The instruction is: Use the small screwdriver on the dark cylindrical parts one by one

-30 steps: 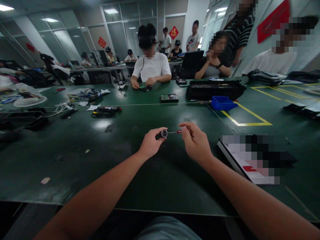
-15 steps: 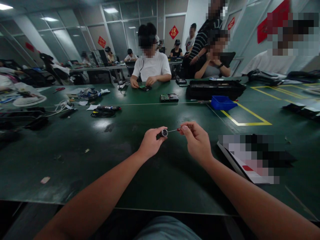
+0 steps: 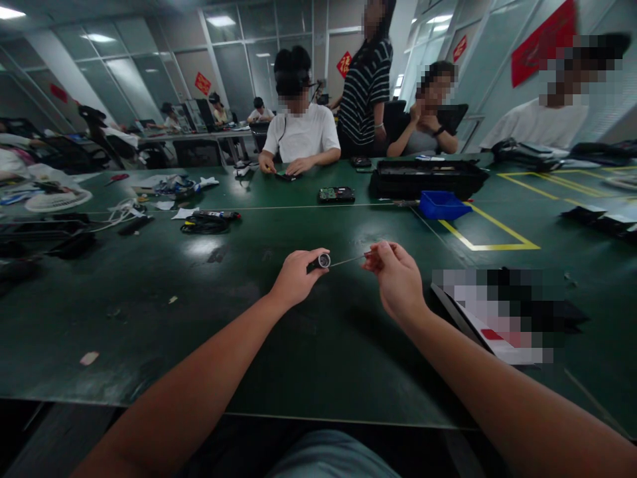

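My left hand (image 3: pixel 294 279) is closed round a small black cylinder with a silver ring face (image 3: pixel 322 261), held just above the green table (image 3: pixel 249 332). My right hand (image 3: pixel 395 277) pinches a thin screwdriver (image 3: pixel 348 259) by its reddish handle. The metal shaft runs left, and its tip meets the cylinder's ring face. Both hands hover over the middle of the table, a short way apart.
A blurred flat pack (image 3: pixel 497 312) lies right of my right hand. Farther back are a blue bin (image 3: pixel 442 204), a long black case (image 3: pixel 428 178), a circuit board (image 3: pixel 337 194) and black cables (image 3: pixel 205 226). Seated people face me across the table; one stands.
My right hand has drawn slightly right and turned, tilting the screwdriver's shaft. My left hand lifted the cylinder a touch. A person in a striped shirt walked left behind the seated people.
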Tool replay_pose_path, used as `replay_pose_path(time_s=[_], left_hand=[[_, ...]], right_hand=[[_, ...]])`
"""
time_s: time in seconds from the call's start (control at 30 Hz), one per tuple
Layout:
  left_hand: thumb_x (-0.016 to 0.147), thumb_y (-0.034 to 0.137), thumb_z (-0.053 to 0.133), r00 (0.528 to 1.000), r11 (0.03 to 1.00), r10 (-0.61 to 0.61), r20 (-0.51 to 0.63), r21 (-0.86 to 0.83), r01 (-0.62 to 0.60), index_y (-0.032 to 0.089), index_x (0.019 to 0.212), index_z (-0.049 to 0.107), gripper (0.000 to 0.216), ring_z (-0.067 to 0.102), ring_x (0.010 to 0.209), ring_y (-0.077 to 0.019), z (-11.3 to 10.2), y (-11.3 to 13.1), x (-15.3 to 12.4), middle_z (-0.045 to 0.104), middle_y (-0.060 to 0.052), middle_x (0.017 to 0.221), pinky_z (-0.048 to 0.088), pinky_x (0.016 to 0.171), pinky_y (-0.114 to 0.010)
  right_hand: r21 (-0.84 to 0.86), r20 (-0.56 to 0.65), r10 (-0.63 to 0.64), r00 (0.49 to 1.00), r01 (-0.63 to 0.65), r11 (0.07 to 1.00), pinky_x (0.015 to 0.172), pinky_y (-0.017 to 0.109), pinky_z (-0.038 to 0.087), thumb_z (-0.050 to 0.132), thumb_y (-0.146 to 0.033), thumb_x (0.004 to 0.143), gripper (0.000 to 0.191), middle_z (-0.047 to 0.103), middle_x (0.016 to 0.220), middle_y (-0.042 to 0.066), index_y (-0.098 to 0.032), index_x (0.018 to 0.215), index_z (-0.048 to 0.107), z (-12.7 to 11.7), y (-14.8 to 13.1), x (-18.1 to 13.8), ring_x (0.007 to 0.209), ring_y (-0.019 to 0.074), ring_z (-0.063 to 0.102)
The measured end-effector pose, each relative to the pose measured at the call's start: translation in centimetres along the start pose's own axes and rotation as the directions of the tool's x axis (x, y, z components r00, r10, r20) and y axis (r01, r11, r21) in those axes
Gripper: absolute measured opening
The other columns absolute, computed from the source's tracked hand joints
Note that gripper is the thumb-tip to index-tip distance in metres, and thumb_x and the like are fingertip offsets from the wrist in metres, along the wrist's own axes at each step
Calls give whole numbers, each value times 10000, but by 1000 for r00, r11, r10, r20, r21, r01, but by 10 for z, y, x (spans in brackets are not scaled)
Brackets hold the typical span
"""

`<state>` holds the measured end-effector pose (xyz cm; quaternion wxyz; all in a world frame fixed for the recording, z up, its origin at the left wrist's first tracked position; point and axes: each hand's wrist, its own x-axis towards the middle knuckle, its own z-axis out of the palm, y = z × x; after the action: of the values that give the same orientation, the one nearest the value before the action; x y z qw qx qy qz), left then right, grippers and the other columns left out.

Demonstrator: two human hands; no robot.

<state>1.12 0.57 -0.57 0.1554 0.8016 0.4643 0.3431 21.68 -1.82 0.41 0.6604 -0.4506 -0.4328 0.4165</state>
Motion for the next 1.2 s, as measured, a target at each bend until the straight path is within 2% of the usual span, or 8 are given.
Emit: replay_pose_path(time_s=[0.07,0.17,0.33,0.5,0.6,0.8,1.0,1.2], left_hand=[[895,211,712,1000,1000,-8,13,-10,8,248,1276,661,386,624,1120,-244,2,-1,0,722,-46,1196,453,1019,-435],[893,210,717,1000,1000,1,22,-17,-1,251,1281,659,395,631,1105,-240,3,0,-1,727,-42,1186,449,1031,-439],[894,209,714,1000,1000,-12,20,-9,12,257,1293,654,406,627,1126,-247,2,3,-3,722,-43,1209,441,1048,-459],[893,205,713,1000,1000,9,11,-14,-9,256,1274,664,387,631,1114,-240,2,5,-3,727,-39,1188,446,1045,-454],[890,206,718,1000,1000,14,-8,-9,-14,261,1272,664,389,626,1128,-240,2,5,-3,722,-42,1210,447,1041,-453],[879,187,724,1000,1000,10,-22,-18,-11,260,1238,680,369,627,1123,-238,1,6,-3,728,-37,1191,449,1035,-446],[872,196,734,999,1000,-20,-42,-25,19,252,1237,680,373,624,1118,-242,2,5,-2,725,-47,1184,449,1035,-444],[862,186,744,999,999,-8,-48,-37,6,249,1226,681,375,618,1121,-239,3,3,-3,719,-45,1191,450,1019,-433]], right_hand=[[-82,-12,-98,995,96,992,715,362,544,584,-458,929,230,665,795,11,-236,887,626,1,-4,-4,706,172,630],[-240,31,-208,978,209,948,742,378,536,531,-446,969,241,684,820,22,-231,931,635,3,-10,-10,750,184,653],[-341,114,-279,954,301,890,738,376,538,511,-410,990,216,701,839,31,-227,973,624,3,-15,-15,768,189,670],[-387,115,-343,932,360,849,738,372,533,492,-398,1007,214,706,832,29,-228,992,620,1,-15,-15,776,192,678],[-405,132,-351,927,373,834,729,370,528,489,-403,1010,218,704,825,27,-229,992,619,0,-15,-16,771,196,680],[-446,263,-278,924,372,814,747,377,528,508,-398,1002,195,723,870,40,-234,1009,616,1,-12,-16,819,218,709],[-498,252,-325,911,411,764,745,371,519,497,-354,1000,156,731,862,47,-237,1003,599,3,-15,-17,813,222,714],[-480,255,-309,916,398,782,752,374,522,495,-362,1000,163,732,870,49,-234,1006,596,2,-15,-15,826,225,719]])
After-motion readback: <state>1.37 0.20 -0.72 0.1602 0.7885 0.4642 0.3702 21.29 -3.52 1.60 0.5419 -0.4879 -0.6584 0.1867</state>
